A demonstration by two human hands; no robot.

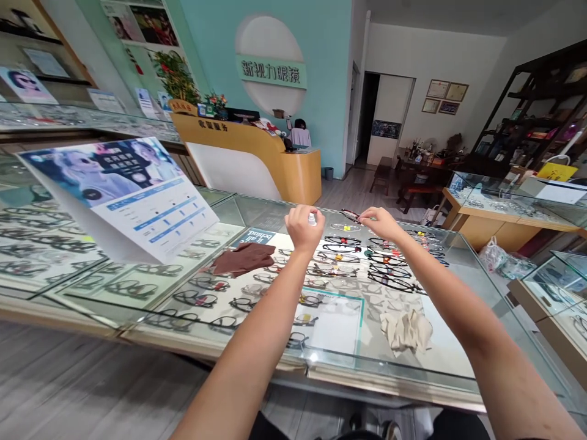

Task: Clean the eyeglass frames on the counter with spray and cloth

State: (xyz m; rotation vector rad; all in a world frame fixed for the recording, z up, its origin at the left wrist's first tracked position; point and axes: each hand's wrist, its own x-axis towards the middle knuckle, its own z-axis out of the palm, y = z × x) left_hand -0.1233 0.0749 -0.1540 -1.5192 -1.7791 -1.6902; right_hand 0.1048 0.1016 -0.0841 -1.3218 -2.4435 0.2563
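Note:
My left hand [302, 229] is wrapped around a small white bottle [312, 218]; only its top shows between thumb and finger. To the right, my right hand [380, 222] pinches a dark-framed pair of eyeglasses [350, 215] by one end, held over the far part of the glass counter [463, 360]. The glasses and the bottle are apart. Below both hands lie rows of eyeglasses [339, 267], some with coloured tags on the lenses. A brown cloth [245, 259] lies left of my left hand, and a crumpled beige cloth [406, 332] is on the near right of the counter.
A tent-shaped printed card [123, 195] stands on the counter at left. Beyond are a wooden reception desk [300, 174] and a dark bench [381, 175]. More display cases [513, 211] stand at right, with plastic bags [502, 260] on the floor between them.

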